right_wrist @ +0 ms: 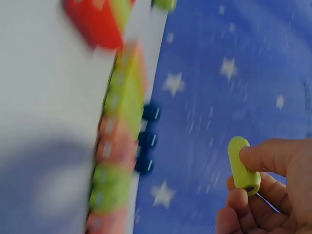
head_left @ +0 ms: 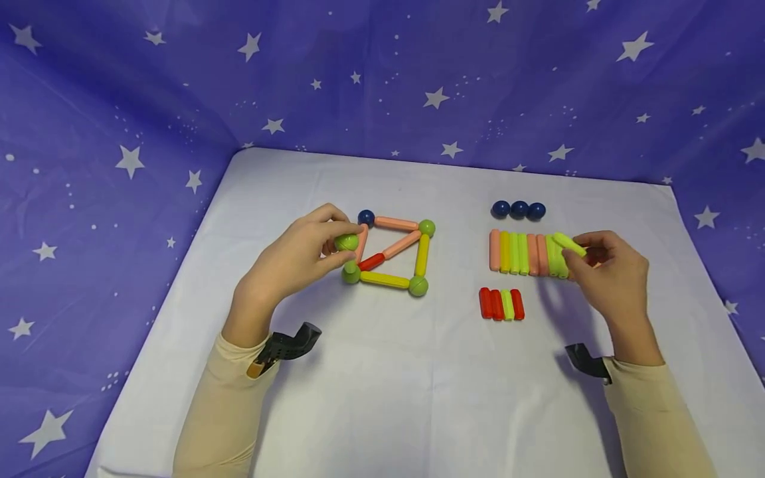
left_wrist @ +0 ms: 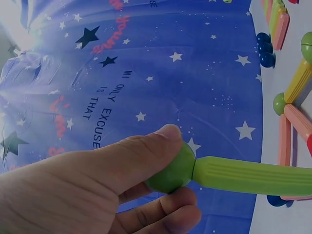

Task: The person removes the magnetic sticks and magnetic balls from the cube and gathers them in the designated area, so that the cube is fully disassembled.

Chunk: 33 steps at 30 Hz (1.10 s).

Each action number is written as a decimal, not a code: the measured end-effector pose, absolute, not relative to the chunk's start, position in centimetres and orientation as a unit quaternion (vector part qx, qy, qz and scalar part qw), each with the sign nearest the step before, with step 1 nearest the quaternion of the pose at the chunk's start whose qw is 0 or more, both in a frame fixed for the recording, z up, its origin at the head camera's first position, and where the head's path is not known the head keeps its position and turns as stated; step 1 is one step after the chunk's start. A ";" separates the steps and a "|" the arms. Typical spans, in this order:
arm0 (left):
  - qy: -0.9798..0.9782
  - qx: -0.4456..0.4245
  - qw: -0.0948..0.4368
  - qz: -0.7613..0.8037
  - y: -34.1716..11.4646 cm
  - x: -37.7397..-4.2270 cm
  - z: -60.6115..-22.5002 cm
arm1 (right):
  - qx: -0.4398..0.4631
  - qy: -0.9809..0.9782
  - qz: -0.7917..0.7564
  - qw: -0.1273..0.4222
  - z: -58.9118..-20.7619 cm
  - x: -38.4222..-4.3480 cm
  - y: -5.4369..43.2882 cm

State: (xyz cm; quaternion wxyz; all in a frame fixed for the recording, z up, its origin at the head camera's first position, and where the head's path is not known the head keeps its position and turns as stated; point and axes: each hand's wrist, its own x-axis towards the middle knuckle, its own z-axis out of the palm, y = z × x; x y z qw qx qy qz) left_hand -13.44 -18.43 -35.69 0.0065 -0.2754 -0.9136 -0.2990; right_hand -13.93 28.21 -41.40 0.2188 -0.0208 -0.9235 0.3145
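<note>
My left hand (head_left: 299, 251) pinches a green ball (left_wrist: 170, 171) between thumb and fingers. A ribbed green rod (left_wrist: 253, 176) is joined to that ball and runs down toward the green corner ball (head_left: 350, 272) of a flat frame. The frame has pink rods (head_left: 396, 224), yellow rods (head_left: 385, 279), a blue corner ball (head_left: 366, 218) and a diagonal of one red rod (head_left: 372, 261) and one pink. My right hand (head_left: 612, 275) pinches a yellow-green rod (right_wrist: 242, 165) raised above the right end of a rod row (head_left: 522, 253). That rod's near end shows a dark tip.
Three blue balls (head_left: 519, 210) lie in line behind the rod row. Nearer the front is a short set of red rods (head_left: 485, 303) with one yellow-green among them. A white cloth (head_left: 418, 392) covers the table, and a star-printed purple curtain (head_left: 382, 79) rises behind.
</note>
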 end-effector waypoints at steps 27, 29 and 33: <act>-0.901 -0.293 0.011 -0.319 -18.6 -13.3 -35.7 | 0.032 -0.964 0.254 -0.071 -45.0 -11.4 28.2; -0.902 -0.293 0.003 -0.318 -18.5 -13.3 -35.7 | 0.032 -0.962 0.255 -0.091 -45.2 -11.3 27.7; -0.901 -0.300 -0.012 -0.314 -18.1 -13.3 -35.6 | 0.022 -0.958 0.259 -0.121 -45.1 -11.0 27.5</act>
